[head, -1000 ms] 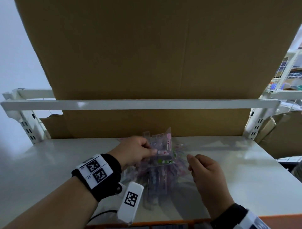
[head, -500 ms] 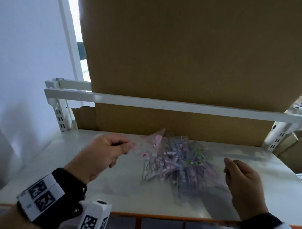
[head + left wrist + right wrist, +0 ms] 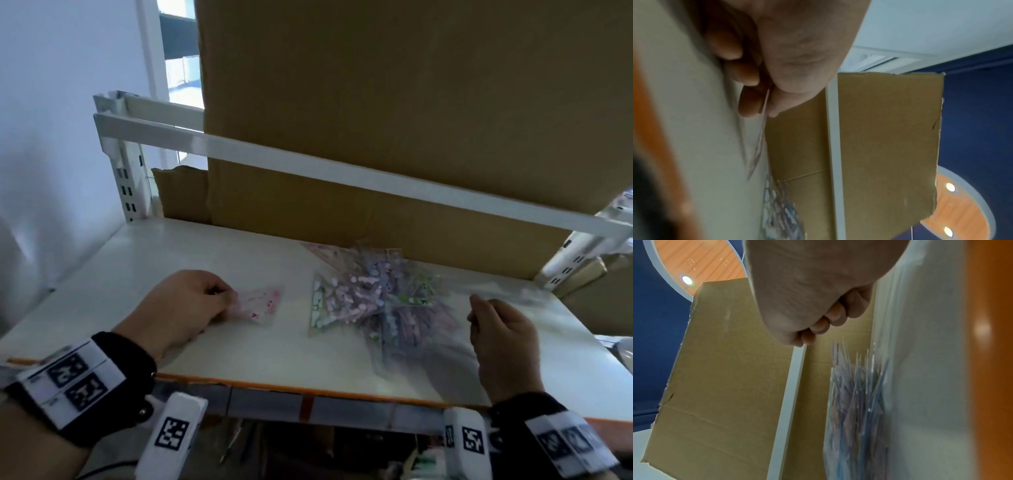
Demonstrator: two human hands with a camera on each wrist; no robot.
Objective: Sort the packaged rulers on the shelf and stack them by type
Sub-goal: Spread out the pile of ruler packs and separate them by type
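Observation:
A mixed pile of packaged rulers (image 3: pixel 373 298) in pink, lilac, blue and green lies on the white shelf (image 3: pixel 137 267), right of its middle; it also shows edge-on (image 3: pixel 857 402). My left hand (image 3: pixel 191 308) pinches one pink packaged ruler (image 3: pixel 258 305) between thumb and fingers (image 3: pixel 748 104), low over the shelf to the left of the pile. My right hand (image 3: pixel 496 329) hovers just right of the pile with its fingers (image 3: pixel 824 326) curled and nothing in them.
A large brown cardboard sheet (image 3: pixel 376 113) stands along the back of the shelf. A white crossbar (image 3: pixel 308 168) runs across in front of it at shelf-upright height. The shelf's front edge (image 3: pixel 308 387) is orange. A white wall is on the left.
My left hand lifted one pink packaged ruler off the pile and carried it left, down to the shelf. My right hand drew back to the right of the pile.

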